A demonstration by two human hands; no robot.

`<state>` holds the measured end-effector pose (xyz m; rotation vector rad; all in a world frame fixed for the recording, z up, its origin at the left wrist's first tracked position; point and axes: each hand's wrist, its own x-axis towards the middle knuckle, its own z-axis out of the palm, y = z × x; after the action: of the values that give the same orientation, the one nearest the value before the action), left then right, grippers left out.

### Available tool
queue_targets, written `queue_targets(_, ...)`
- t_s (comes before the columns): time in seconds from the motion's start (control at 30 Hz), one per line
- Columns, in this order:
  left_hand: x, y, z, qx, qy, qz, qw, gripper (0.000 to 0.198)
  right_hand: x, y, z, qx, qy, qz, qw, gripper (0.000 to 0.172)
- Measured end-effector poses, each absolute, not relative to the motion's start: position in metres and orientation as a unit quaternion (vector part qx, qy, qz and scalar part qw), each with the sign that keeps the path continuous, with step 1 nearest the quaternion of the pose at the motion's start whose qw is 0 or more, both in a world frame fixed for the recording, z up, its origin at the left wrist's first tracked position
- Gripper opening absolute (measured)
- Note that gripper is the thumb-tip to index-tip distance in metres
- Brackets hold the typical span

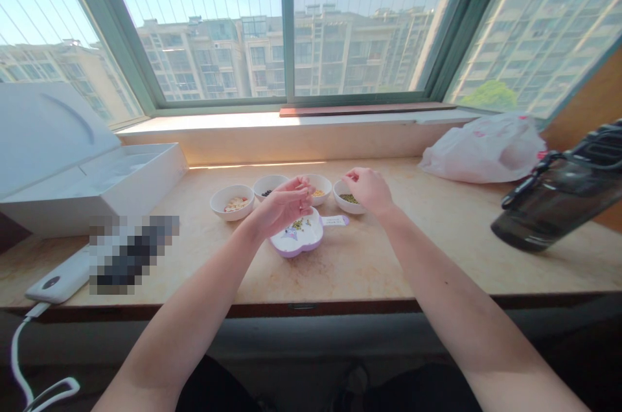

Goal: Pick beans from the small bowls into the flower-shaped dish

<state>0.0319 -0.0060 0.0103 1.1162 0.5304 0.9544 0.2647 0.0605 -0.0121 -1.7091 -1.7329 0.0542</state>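
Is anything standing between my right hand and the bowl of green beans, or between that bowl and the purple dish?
Nothing visible stands between the right hand and the white bowl of green beans, or between that bowl and the purple dish; the left hand hangs over the dish's far side.

A purple-rimmed white dish (294, 240) with a handle holds scattered green beans (296, 224); a white bowl (348, 200) of similar beans stands just behind.

We find a pixelated blur (133, 255) hiding an object, a dark bottle (558, 188) cut off by the right edge, a white box (72, 159) cut off by the left, a bowl (323, 186) partly behind the left hand (282, 206), a second bowl (343, 206) partly behind the right hand (369, 190), grains (296, 224) on a dish (296, 245) too small to name
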Motion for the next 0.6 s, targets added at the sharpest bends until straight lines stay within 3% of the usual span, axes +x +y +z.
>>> queue_targets(0.1,0.033,-0.006,0.010,0.495,0.233,0.439,0.713,0.024,0.260,0.059,-0.011,-0.599,-0.680,0.070,0.417,0.017)
queue_targets(0.23,0.033,-0.006,0.009,0.479,0.218,0.450,0.722,0.025,0.247,0.049,-0.008,-0.453,-0.695,0.240,0.503,0.028)
queue_targets(0.4,0.032,0.000,0.004,0.470,0.223,0.450,0.726,0.027,0.230,0.031,-0.008,-0.353,-0.697,0.401,0.478,0.038)
queue_targets(0.6,0.034,0.013,-0.012,0.457,0.290,0.429,0.723,0.029,0.218,0.025,-0.017,-0.339,-0.699,0.451,0.440,0.040)
